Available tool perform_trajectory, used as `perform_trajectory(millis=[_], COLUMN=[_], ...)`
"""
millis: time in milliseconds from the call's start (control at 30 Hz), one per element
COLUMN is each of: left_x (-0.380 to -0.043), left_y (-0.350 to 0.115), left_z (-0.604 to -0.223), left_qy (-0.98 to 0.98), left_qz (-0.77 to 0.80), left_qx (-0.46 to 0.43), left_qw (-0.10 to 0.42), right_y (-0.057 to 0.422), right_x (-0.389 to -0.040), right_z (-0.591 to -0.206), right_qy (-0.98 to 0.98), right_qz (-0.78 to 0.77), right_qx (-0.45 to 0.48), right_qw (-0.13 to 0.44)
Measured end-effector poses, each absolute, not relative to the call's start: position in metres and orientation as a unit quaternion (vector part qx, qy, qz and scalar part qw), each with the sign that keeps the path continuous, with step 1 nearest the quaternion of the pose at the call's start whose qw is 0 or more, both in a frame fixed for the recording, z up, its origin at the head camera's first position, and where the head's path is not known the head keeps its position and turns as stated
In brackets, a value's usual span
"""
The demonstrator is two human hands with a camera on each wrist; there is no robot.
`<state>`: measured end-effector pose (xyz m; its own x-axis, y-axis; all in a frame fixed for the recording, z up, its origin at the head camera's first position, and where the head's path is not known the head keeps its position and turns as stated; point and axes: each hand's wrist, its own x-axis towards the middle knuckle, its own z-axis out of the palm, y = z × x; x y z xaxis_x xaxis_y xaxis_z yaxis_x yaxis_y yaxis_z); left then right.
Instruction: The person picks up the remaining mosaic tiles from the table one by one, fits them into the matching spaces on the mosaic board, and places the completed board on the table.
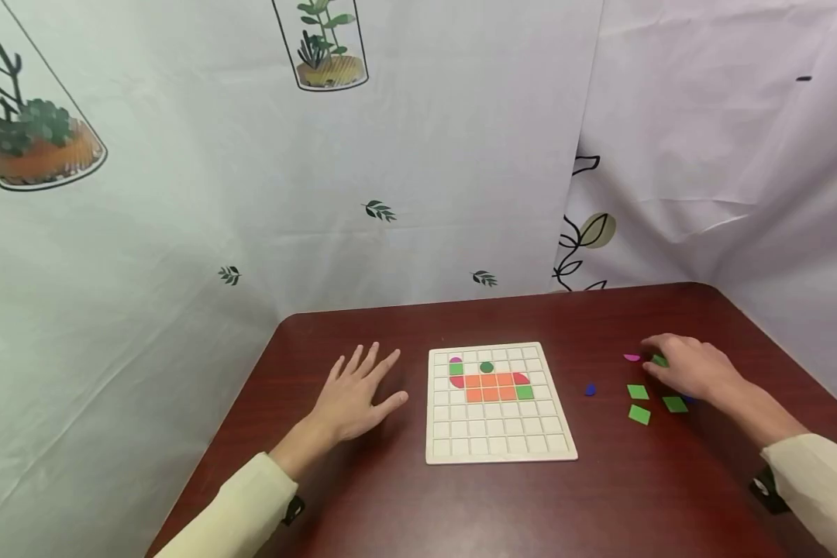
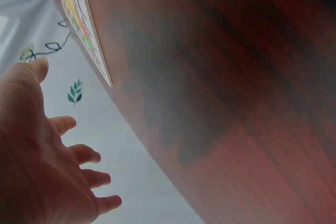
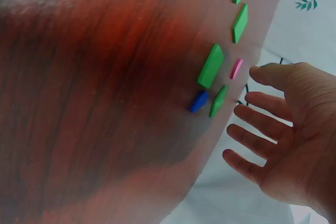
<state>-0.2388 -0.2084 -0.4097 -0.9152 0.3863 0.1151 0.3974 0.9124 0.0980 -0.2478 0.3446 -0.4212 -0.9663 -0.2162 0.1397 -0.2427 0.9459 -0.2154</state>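
Right hand [image 1: 690, 368] over the bench [image 1: 502, 508] at far right, fingers [image 3: 262, 121] apart. Green tiles [image 1: 639, 415] below and nearer, one between thumb and forefinger, contact unclear; pink tile [image 1: 632, 357] just left of the fingertips. Blue tile [image 1: 590, 390] farther left, beside the board [image 1: 500, 431]. Left hand [image 1: 352, 404] left of the board, fingers spread.

Wears long, plain cream sleeves [image 1: 233, 508]; carries one small black unit [image 1: 773, 500] (partly hidden) at the underside of each.

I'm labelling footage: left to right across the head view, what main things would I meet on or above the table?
Left hand, white grid board, blue piece nearest the board, loose pink piece, right hand.
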Motion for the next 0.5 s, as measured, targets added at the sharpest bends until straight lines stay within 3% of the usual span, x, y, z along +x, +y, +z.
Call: perform_trajectory(millis=[500], left_x=[-0.210], left_y=[-0.179], left_z=[-0.414], left_qy=[-0.964], left_qz=[-0.068], left_qx=[-0.255], left_qw=[0.037], right_y=[0.343], right_x=[-0.246], right_z=[-0.432], right_qy=[-0.979], right_qz=[0.143], right_qx=[0.122], right_qw=[0.076])
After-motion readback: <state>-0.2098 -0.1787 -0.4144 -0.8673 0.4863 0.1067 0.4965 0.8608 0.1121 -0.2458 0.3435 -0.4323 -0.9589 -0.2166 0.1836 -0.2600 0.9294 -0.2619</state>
